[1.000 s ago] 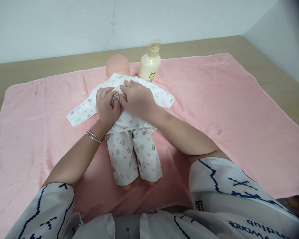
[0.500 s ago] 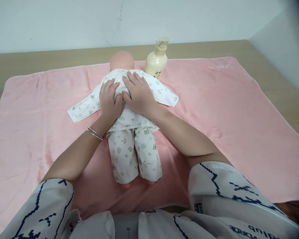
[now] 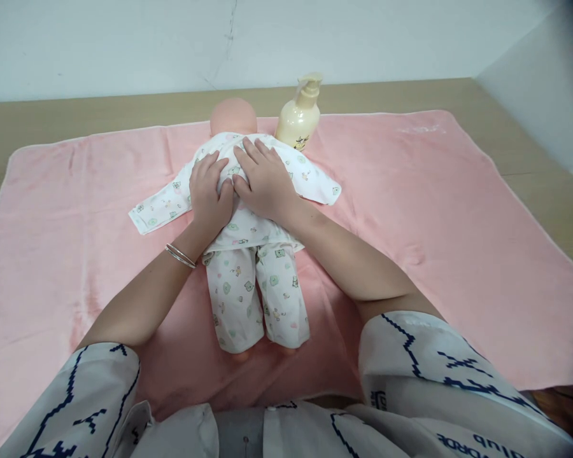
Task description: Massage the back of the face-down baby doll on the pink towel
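Observation:
A baby doll [image 3: 233, 116] lies on a pink blanket [image 3: 410, 210], dressed in a white patterned shirt [image 3: 305, 178] and matching trousers [image 3: 253, 299]. My left hand [image 3: 210, 197], with bangles at the wrist, lies flat on the doll's chest, fingers stretched out. My right hand [image 3: 262, 181] rests flat beside it on the shirt, fingers spread toward the doll's neck. The two thumbs touch at the middle of the shirt. Neither hand holds anything.
A cream pump bottle [image 3: 299, 117] stands upright just right of the doll's head. The blanket covers a wooden surface [image 3: 530, 165] that meets a white wall at the back and right. My patterned sleeves fill the bottom of the view.
A second ago my fingers were curled and pinching the shirt front; they now lie flat on it, slightly higher up the chest. Almost nothing moved in the last half second.

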`<state>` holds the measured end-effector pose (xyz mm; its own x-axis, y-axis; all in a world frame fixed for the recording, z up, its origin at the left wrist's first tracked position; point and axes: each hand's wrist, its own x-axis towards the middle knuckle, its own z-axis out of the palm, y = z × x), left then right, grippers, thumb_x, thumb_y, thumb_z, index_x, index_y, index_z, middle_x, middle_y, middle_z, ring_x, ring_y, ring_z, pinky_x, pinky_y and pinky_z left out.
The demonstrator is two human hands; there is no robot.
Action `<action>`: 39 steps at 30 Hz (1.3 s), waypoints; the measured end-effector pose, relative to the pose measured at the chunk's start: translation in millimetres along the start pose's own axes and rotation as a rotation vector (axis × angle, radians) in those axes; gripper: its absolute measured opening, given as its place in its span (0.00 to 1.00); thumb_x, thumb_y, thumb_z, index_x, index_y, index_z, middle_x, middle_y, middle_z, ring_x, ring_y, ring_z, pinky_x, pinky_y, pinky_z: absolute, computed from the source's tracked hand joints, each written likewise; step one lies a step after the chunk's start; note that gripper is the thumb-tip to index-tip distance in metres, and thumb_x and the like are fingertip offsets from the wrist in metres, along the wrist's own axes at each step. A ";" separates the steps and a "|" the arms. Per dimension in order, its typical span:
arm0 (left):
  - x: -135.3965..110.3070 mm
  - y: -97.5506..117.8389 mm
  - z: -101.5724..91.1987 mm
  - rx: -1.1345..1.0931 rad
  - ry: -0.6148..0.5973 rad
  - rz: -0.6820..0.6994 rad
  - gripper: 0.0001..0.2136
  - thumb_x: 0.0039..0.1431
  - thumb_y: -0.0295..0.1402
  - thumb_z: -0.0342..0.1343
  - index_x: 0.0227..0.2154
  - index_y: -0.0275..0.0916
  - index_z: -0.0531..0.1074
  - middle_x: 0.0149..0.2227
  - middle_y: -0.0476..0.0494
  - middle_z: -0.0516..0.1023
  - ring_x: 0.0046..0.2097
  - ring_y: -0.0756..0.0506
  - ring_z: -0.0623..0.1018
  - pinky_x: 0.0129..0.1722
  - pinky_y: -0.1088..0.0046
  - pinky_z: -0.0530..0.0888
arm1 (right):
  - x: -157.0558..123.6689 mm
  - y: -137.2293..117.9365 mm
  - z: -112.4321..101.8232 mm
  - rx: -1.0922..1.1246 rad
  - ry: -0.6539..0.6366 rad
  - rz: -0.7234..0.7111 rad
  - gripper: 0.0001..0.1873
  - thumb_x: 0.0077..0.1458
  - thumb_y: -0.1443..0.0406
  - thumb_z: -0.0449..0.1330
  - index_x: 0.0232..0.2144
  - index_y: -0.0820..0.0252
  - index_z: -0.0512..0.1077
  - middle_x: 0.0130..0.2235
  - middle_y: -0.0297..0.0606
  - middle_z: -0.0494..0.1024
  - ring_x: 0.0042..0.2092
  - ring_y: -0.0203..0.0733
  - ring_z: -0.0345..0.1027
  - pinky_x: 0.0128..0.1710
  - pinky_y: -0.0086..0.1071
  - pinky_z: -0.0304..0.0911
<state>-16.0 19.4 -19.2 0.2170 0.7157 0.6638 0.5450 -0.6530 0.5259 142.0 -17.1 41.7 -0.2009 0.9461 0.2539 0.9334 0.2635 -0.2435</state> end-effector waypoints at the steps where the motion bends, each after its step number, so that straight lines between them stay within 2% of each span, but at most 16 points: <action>1: 0.1 -0.8 0.3 -0.006 -0.008 -0.005 0.21 0.70 0.48 0.43 0.55 0.43 0.71 0.62 0.39 0.72 0.67 0.38 0.68 0.70 0.52 0.59 | 0.5 0.5 -0.6 -0.001 -0.007 0.002 0.32 0.66 0.59 0.45 0.69 0.64 0.55 0.73 0.48 0.54 0.73 0.61 0.43 0.71 0.59 0.44; 7: 3.3 -2.0 1.0 0.010 -0.085 -0.019 0.24 0.69 0.48 0.43 0.61 0.44 0.67 0.68 0.40 0.65 0.71 0.36 0.60 0.73 0.49 0.53 | 7.0 9.5 -4.1 0.034 -0.054 -0.035 0.36 0.64 0.57 0.51 0.70 0.63 0.54 0.74 0.45 0.51 0.74 0.60 0.41 0.72 0.61 0.39; 11: 3.6 0.9 -0.6 0.005 -0.087 0.009 0.22 0.70 0.49 0.43 0.58 0.44 0.69 0.67 0.40 0.67 0.71 0.36 0.61 0.72 0.48 0.55 | 7.9 11.8 -3.5 0.034 -0.041 -0.033 0.35 0.64 0.57 0.52 0.70 0.61 0.55 0.73 0.43 0.53 0.74 0.60 0.43 0.72 0.61 0.40; 13: 2.8 2.7 -1.3 -0.004 -0.077 0.027 0.21 0.70 0.49 0.43 0.54 0.43 0.71 0.65 0.39 0.70 0.70 0.36 0.63 0.71 0.48 0.57 | 5.7 10.1 -4.0 0.033 -0.017 -0.032 0.33 0.64 0.58 0.52 0.69 0.60 0.58 0.72 0.42 0.55 0.73 0.59 0.46 0.72 0.60 0.43; 16: 1.2 5.3 -1.9 -0.005 -0.045 0.045 0.19 0.70 0.49 0.43 0.49 0.43 0.72 0.61 0.40 0.74 0.67 0.37 0.68 0.70 0.49 0.60 | -0.3 4.0 -8.2 0.044 0.027 -0.026 0.29 0.63 0.60 0.53 0.65 0.60 0.65 0.70 0.42 0.62 0.71 0.58 0.52 0.69 0.57 0.54; 19: -0.5 7.5 -2.6 -0.001 -0.023 0.041 0.19 0.70 0.49 0.44 0.49 0.43 0.71 0.58 0.39 0.76 0.66 0.37 0.70 0.69 0.49 0.62 | -7.6 -4.2 -14.8 0.041 0.049 -0.006 0.21 0.63 0.62 0.52 0.55 0.59 0.74 0.65 0.43 0.70 0.67 0.58 0.60 0.62 0.54 0.64; 22: -1.2 9.2 -3.5 -0.006 -0.029 0.029 0.18 0.69 0.48 0.44 0.48 0.43 0.71 0.59 0.39 0.76 0.66 0.37 0.69 0.69 0.49 0.62 | -12.2 -9.3 -18.5 0.030 0.051 0.019 0.17 0.64 0.62 0.52 0.47 0.58 0.78 0.61 0.43 0.74 0.64 0.59 0.64 0.61 0.56 0.65; 25: 0.2 8.9 -3.4 -0.018 -0.061 0.006 0.18 0.69 0.48 0.44 0.50 0.44 0.71 0.63 0.40 0.72 0.69 0.37 0.65 0.70 0.48 0.59 | -9.8 -6.5 -16.3 0.060 0.050 0.016 0.19 0.64 0.62 0.52 0.53 0.58 0.75 0.64 0.43 0.71 0.67 0.59 0.60 0.64 0.58 0.62; 28: 3.1 6.3 -1.9 -0.020 -0.091 -0.014 0.20 0.70 0.48 0.44 0.55 0.44 0.69 0.67 0.40 0.67 0.71 0.37 0.61 0.72 0.49 0.55 | -1.7 1.9 -10.3 0.084 0.014 -0.027 0.28 0.62 0.64 0.53 0.64 0.61 0.65 0.70 0.44 0.62 0.72 0.59 0.50 0.69 0.59 0.52; 31: 5.2 3.4 -0.6 -0.005 -0.115 -0.011 0.22 0.69 0.48 0.43 0.59 0.43 0.67 0.69 0.39 0.64 0.72 0.37 0.58 0.73 0.49 0.53 | 4.4 7.1 -5.8 0.092 -0.014 -0.048 0.32 0.61 0.64 0.54 0.67 0.62 0.61 0.72 0.45 0.56 0.73 0.60 0.45 0.71 0.62 0.44; 34: 4.7 2.8 -0.9 0.007 -0.119 0.002 0.22 0.70 0.48 0.42 0.56 0.43 0.69 0.68 0.40 0.65 0.72 0.37 0.60 0.73 0.49 0.53 | 2.2 2.4 -7.0 0.095 0.007 -0.028 0.28 0.62 0.64 0.53 0.63 0.64 0.65 0.71 0.47 0.59 0.73 0.60 0.48 0.71 0.61 0.46; 39: 0.0 7.8 -3.2 0.025 -0.065 0.050 0.18 0.70 0.47 0.42 0.44 0.43 0.73 0.62 0.42 0.73 0.68 0.38 0.67 0.70 0.50 0.59 | -11.8 -15.1 -17.2 0.087 0.017 0.051 0.23 0.63 0.65 0.50 0.56 0.68 0.71 0.65 0.52 0.68 0.70 0.59 0.54 0.68 0.56 0.56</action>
<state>-14.3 13.5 -13.4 0.2960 0.6972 0.6529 0.5516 -0.6828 0.4791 135.4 -35.4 58.4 -0.1482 0.9556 0.2548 0.9126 0.2314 -0.3371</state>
